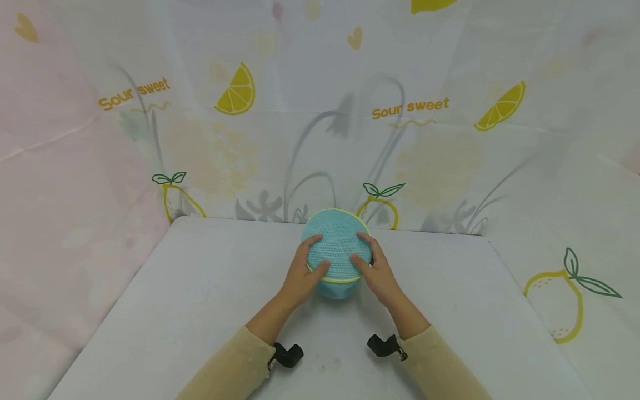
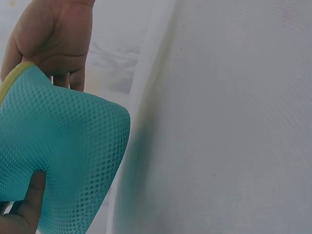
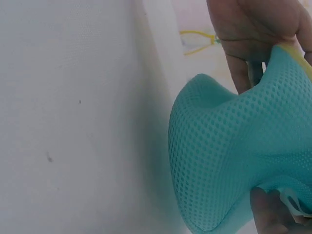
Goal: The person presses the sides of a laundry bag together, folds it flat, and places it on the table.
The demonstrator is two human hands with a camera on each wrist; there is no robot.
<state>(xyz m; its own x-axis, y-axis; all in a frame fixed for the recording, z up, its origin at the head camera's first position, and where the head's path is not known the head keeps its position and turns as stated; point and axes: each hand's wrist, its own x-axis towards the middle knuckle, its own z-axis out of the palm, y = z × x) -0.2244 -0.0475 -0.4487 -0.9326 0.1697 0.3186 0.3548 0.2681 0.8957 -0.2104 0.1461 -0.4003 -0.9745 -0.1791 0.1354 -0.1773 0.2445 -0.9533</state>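
Observation:
A round turquoise mesh bag [image 1: 339,244] with yellow piping is held between both hands at the far middle of the table. My left hand [image 1: 302,278] grips its left side, thumb on the near face and fingers reaching round the edge. On the other side, my right hand [image 1: 377,275] holds it the same way. Seen from the left wrist, the mesh bag [image 2: 68,136] bulges, with a left fingertip pressing a dent into the mesh. From the right wrist, the bag [image 3: 229,141] shows a fold, and a pale loop [image 3: 291,200] lies near the right fingers.
The white tabletop [image 1: 200,300] spreads around the hands, its back edge just behind the bag. A cloth printed with lemons [image 1: 235,94] hangs behind and at the sides. Black wrist cameras [image 1: 288,355] stick out inward from the beige sleeves [image 1: 235,361].

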